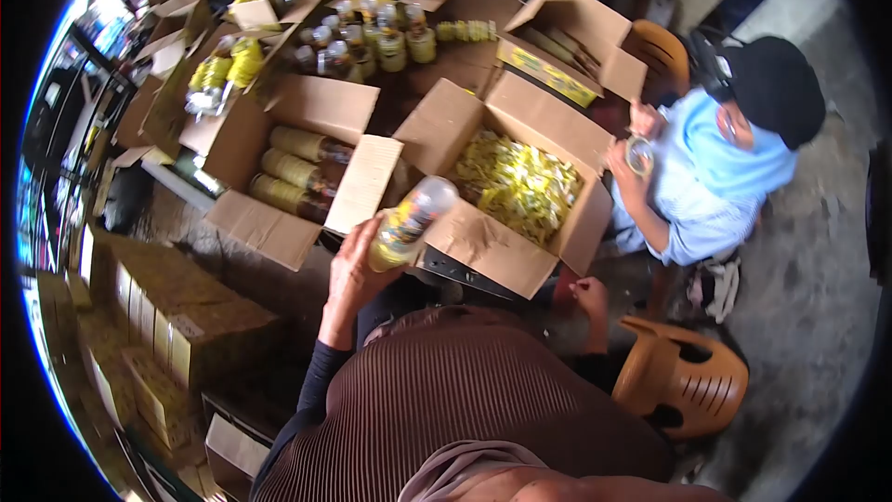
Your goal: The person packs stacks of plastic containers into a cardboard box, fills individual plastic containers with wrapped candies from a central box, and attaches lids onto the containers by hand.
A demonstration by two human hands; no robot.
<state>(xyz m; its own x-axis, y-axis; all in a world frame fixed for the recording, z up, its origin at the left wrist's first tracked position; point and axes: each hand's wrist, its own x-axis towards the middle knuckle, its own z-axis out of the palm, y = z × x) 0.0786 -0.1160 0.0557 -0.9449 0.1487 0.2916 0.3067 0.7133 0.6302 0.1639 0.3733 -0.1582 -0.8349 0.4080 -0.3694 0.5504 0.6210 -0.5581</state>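
My left hand [349,263] is wrapped round a clear plastic bottle [409,223] with a yellow printed label. The bottle is tilted, its clear end pointing up and right toward an open cardboard box [483,244]. Inside that box lies a heap of small yellow and white pieces [520,184], too small to name. Lower and to the right, my right hand [587,297] is near the box's lower right corner. Its fingers are curled together, and whatever they may hold is too small to make out.
Another open box [271,244] holds bottles lying in a row. Several upright bottles [390,45] stand behind on the table. A co-worker [729,163] at the right holds a round clear thing. An orange chair [688,376] is at my right, stacked cartons [172,307] at my left.
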